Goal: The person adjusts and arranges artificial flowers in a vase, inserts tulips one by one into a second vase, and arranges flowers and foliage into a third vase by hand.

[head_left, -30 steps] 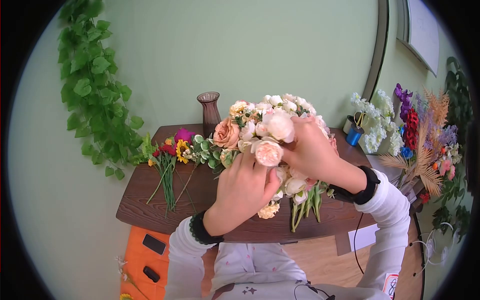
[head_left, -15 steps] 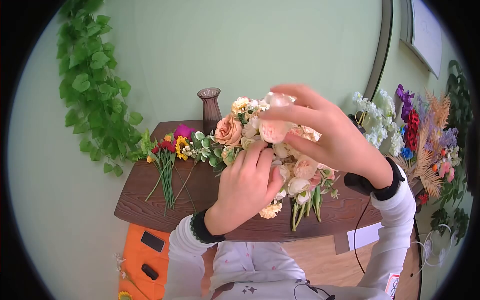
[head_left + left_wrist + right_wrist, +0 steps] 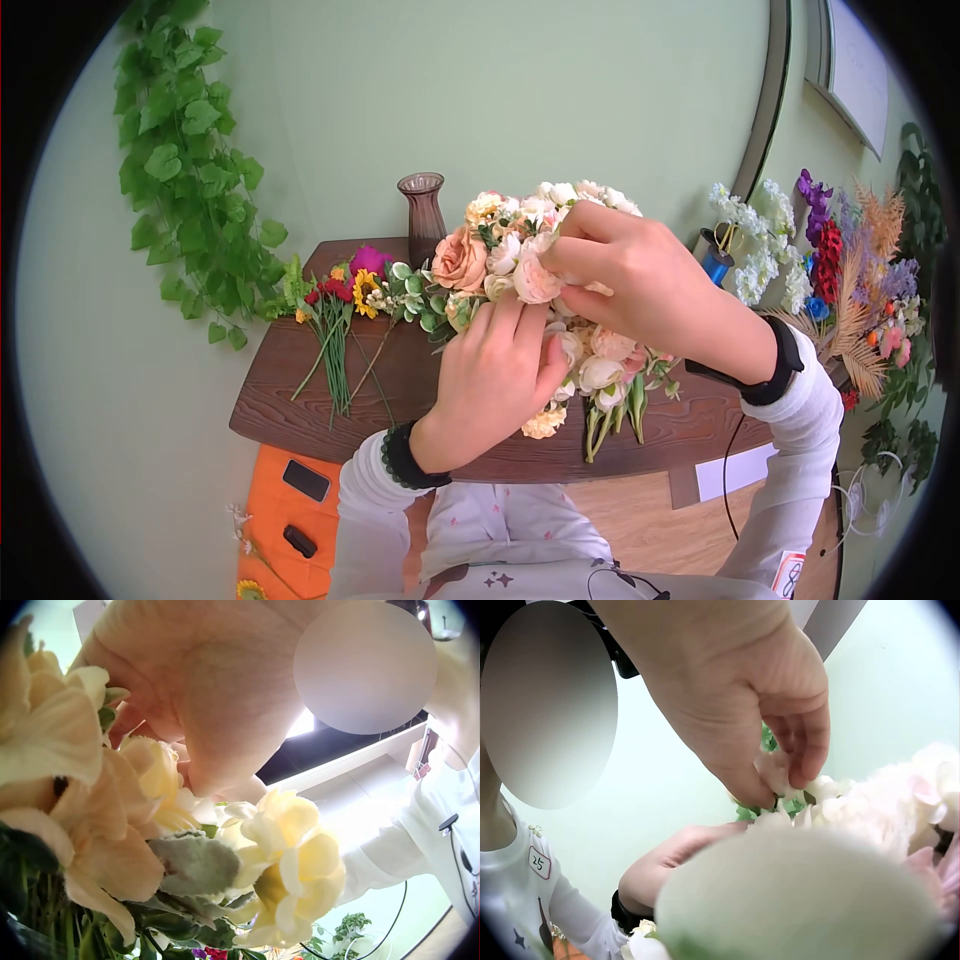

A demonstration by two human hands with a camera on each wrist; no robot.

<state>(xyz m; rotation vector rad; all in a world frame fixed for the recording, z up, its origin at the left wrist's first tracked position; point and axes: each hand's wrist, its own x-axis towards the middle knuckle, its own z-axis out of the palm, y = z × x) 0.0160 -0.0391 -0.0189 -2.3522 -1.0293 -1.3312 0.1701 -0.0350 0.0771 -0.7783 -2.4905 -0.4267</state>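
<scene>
A large bouquet of artificial flowers (image 3: pixel 600 375) in white, pale pink, cream and peach lies over the table, its green stems toward the front edge. My right hand (image 3: pixel 645 275) pinches a pale pink peony (image 3: pixel 538 280) at the bouquet's upper middle. In the right wrist view its thumb and fingertips close on the petals (image 3: pixel 776 769). My left hand (image 3: pixel 490 385) holds the bouquet from the near left, fingers bent in among the blooms just below that peony; the fingertips are hidden. Cream blossoms (image 3: pixel 289 870) hang under the left palm in the left wrist view. A peach rose (image 3: pixel 460 260) sits left of the peony.
A purple glass vase (image 3: pixel 425 215) stands at the back of the dark wooden table (image 3: pixel 290 390). Left of the bouquet lie red flowers and a sunflower (image 3: pixel 365 293) with long stems. A blue spool (image 3: pixel 716 262) and more flowers (image 3: pixel 825 255) are at the right.
My right hand lifted off the bouquet with spread fingers, then came back down and pinched the pale pink peony. The peony now faces more leftward. My left hand has stayed in place.
</scene>
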